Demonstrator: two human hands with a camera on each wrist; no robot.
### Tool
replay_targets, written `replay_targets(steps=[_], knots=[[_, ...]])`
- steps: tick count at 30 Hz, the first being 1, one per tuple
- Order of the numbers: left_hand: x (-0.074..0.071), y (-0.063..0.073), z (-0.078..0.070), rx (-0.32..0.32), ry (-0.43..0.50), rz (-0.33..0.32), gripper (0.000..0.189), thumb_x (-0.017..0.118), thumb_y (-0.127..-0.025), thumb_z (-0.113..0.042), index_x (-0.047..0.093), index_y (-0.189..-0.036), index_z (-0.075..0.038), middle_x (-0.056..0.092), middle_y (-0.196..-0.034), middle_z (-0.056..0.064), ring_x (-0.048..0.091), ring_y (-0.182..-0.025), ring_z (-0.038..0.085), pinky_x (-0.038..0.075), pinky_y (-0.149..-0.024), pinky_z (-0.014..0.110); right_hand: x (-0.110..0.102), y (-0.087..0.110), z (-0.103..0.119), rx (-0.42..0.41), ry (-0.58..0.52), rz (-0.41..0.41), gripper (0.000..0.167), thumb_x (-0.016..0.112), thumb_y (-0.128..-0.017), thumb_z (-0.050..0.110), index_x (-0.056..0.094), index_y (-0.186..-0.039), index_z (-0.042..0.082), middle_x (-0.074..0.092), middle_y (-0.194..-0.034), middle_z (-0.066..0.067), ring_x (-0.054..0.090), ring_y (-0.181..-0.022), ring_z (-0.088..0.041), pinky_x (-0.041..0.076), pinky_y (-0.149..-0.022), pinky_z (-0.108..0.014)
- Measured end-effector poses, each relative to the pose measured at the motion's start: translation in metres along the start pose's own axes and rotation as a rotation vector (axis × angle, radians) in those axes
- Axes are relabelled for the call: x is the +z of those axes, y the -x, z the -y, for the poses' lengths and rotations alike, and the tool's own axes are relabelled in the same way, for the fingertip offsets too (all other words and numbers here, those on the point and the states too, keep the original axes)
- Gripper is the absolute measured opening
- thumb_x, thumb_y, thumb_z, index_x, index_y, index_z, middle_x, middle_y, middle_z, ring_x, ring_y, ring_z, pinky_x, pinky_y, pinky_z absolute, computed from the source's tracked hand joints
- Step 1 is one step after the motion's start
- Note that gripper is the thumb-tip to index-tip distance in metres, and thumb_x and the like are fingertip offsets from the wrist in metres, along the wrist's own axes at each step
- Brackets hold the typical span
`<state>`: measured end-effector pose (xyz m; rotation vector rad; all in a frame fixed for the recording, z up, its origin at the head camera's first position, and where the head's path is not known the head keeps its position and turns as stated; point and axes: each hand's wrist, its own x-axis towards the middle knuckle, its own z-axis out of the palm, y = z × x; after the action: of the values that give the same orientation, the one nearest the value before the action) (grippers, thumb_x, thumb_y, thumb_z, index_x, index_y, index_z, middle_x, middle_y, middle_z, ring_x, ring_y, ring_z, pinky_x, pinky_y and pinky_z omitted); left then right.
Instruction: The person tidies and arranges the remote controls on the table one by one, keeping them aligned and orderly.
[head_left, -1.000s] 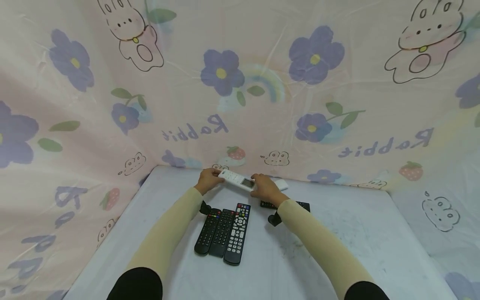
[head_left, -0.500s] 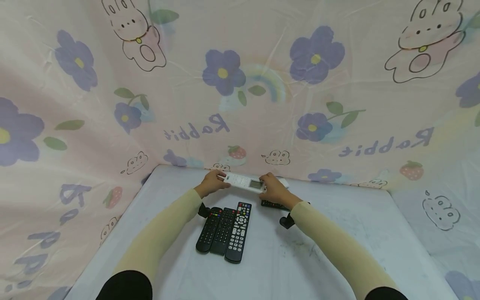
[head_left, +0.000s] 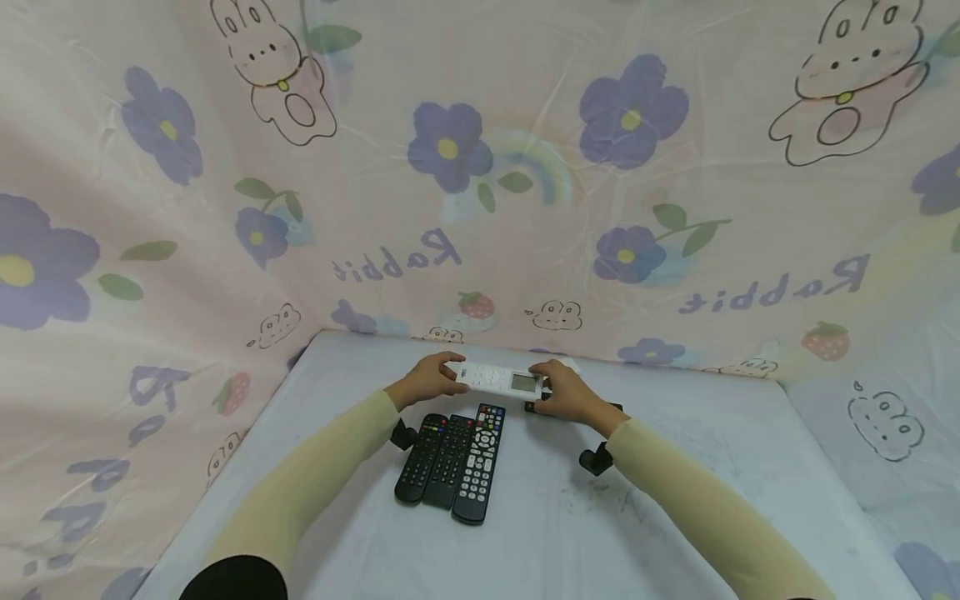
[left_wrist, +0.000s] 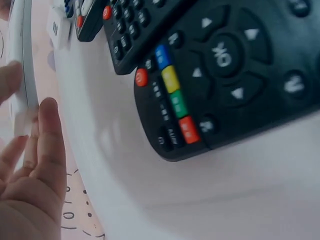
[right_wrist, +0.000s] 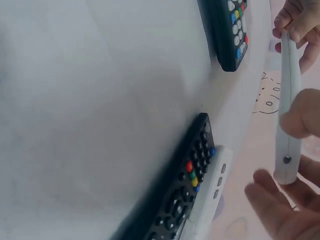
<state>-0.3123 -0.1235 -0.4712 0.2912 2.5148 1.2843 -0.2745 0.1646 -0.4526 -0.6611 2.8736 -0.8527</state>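
Observation:
A white remote control with a small grey screen is held up level between both hands. My left hand pinches its left end, with the thumb on one side and fingers on the other, as the left wrist view also shows. At the screen end, my right hand grips it between thumb and fingers. The right wrist view shows the remote edge-on, raised above the table. Below my left hand, a black remote, a second black remote and a longer black remote lie side by side.
Behind my right hand, another black remote lies beside a second white remote, both partly hidden in the head view. The white-covered table meets a patterned cloth backdrop at the back and left.
Both hands have carried the white remote to the right and slightly nearer, turning it a little flatter across. My right forearm has swung right. The row of black remotes stays in place.

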Motion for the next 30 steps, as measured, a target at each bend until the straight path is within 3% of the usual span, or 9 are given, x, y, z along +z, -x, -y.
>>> replay_targets(steps=[7, 14, 19, 25, 30], knots=[[0.004, 0.011, -0.002, 0.047, -0.021, 0.072, 0.067, 0.081, -0.078, -0.024, 0.051, -0.137, -0.013, 0.067, -0.101, 0.008, 0.066, -0.082, 0.015, 0.055, -0.074, 0.031, -0.001, 0.013, -0.005, -0.011, -0.154, -0.014, 0.062, 0.069, -0.077, -0.003, 0.047, -0.135, -0.005, 0.051, -0.127, -0.022, 0.066, -0.100, -0.030, 0.057, -0.077, -0.028], [0.011, 0.019, 0.002, 0.050, 0.002, 0.093, 0.064, 0.082, -0.076, -0.016, 0.054, -0.133, -0.011, 0.068, -0.094, 0.005, 0.065, -0.084, 0.015, 0.056, -0.072, 0.030, -0.006, 0.018, -0.010, 0.076, -0.288, -0.017, 0.065, 0.066, -0.078, -0.001, 0.043, -0.138, -0.006, 0.051, -0.133, -0.024, 0.063, -0.111, -0.034, 0.057, -0.083, -0.030], [0.013, 0.028, 0.001, 0.071, 0.014, 0.108, 0.066, 0.082, -0.075, -0.015, 0.052, -0.134, -0.010, 0.068, -0.095, 0.005, 0.066, -0.085, 0.015, 0.056, -0.073, 0.030, -0.013, 0.022, -0.013, 0.063, -0.366, -0.010, 0.065, 0.066, -0.081, 0.000, 0.040, -0.139, -0.011, 0.058, -0.127, -0.027, 0.063, -0.111, -0.036, 0.056, -0.083, -0.033], [0.016, 0.038, 0.000, 0.069, 0.108, 0.154, 0.067, 0.079, -0.076, -0.007, 0.049, -0.136, -0.005, 0.069, -0.097, 0.009, 0.068, -0.085, 0.016, 0.057, -0.075, 0.031, -0.017, 0.026, -0.018, 0.020, -0.389, 0.030, 0.060, 0.064, -0.088, 0.003, 0.038, -0.140, -0.011, 0.057, -0.129, -0.028, 0.063, -0.111, -0.034, 0.056, -0.083, -0.033], [0.018, 0.045, 0.003, 0.065, 0.109, 0.132, 0.064, 0.079, -0.077, -0.008, 0.050, -0.134, -0.004, 0.069, -0.094, 0.006, 0.068, -0.084, 0.014, 0.057, -0.075, 0.030, -0.017, 0.025, -0.018, 0.020, -0.395, 0.053, 0.059, 0.063, -0.088, 0.002, 0.039, -0.140, -0.010, 0.055, -0.131, -0.028, 0.064, -0.110, -0.033, 0.056, -0.082, -0.031]])
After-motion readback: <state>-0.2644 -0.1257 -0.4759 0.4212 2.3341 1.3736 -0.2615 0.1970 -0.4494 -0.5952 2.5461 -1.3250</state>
